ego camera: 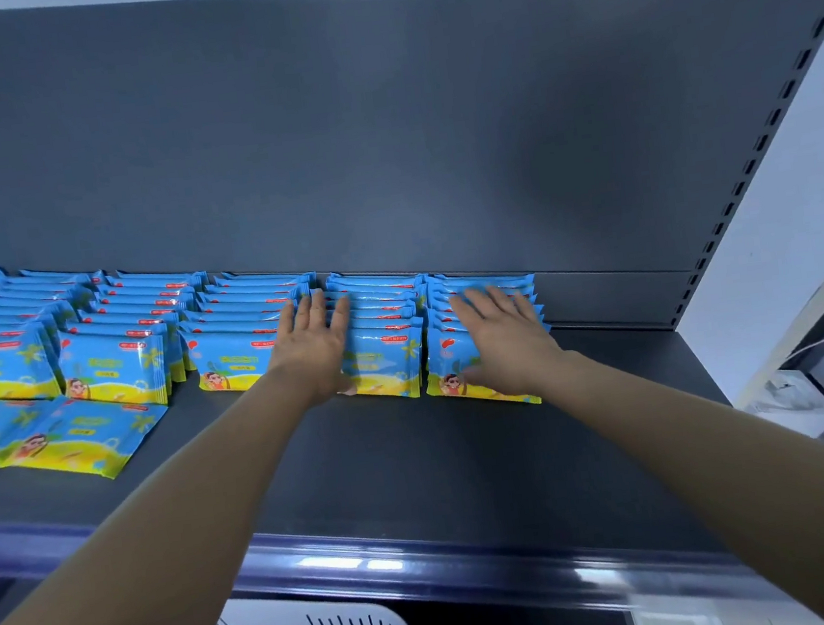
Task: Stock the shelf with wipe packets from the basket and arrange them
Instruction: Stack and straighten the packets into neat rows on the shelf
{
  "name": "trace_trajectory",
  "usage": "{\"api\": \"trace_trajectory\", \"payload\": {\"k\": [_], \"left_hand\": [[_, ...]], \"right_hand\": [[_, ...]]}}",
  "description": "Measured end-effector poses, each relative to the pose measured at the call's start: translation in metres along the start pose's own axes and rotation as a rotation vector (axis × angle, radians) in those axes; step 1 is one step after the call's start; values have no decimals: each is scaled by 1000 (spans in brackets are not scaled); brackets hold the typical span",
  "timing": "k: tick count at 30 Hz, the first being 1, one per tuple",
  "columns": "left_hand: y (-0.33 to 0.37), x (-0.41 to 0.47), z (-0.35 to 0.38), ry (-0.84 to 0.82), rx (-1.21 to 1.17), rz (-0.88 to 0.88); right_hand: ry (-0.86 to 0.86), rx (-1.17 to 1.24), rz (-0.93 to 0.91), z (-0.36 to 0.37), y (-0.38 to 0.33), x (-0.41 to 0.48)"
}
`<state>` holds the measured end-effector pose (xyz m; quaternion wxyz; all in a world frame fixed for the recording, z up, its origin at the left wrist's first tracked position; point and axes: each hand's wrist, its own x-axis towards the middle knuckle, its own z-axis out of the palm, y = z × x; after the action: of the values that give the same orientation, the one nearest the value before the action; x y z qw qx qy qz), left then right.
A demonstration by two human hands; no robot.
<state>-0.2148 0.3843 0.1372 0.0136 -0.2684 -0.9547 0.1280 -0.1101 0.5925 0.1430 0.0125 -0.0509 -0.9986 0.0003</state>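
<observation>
Arrangement step: my left hand (313, 346) and right hand (503, 340), fingers straight, press two packet rows (386, 325), which next need squaring, I judge.

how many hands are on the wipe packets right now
2. The left hand lies flat at the left edge of the second row from the right; the right hand lies flat on the rightmost row.

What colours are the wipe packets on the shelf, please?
The wipe packets are blue over yellow; head view.
</observation>
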Motion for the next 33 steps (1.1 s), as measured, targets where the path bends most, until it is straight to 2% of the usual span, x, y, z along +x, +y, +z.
{"api": "trace_trajectory", "payload": {"k": [2,6,8,11,14,18,24,30,33], "left_hand": [[-5,2,0,-15,-1,-23],[-10,9,-1,-22,12,-26],[-12,12,0,-17,21,-19],[-14,16,3,6,14,0],[-16,16,7,51,-45,48],[-20,14,9,113,-87,155],[-16,15,10,143,-36,171],[-16,14,10,171,-19,172],[-18,14,11,172,-17,161]], "right_hand": [[39,53,-17,-6,-7,7],[1,144,-76,-16,-16,28],[49,152,-96,-20,-21,39],[104,140,-46,-26,-28,56],[61,101,25,-27,-36,69],[34,161,73,-25,-37,81],[30,277,106,-23,-33,83],[13,249,56,-24,-32,84],[76,371,22,-27,-31,82]]}}
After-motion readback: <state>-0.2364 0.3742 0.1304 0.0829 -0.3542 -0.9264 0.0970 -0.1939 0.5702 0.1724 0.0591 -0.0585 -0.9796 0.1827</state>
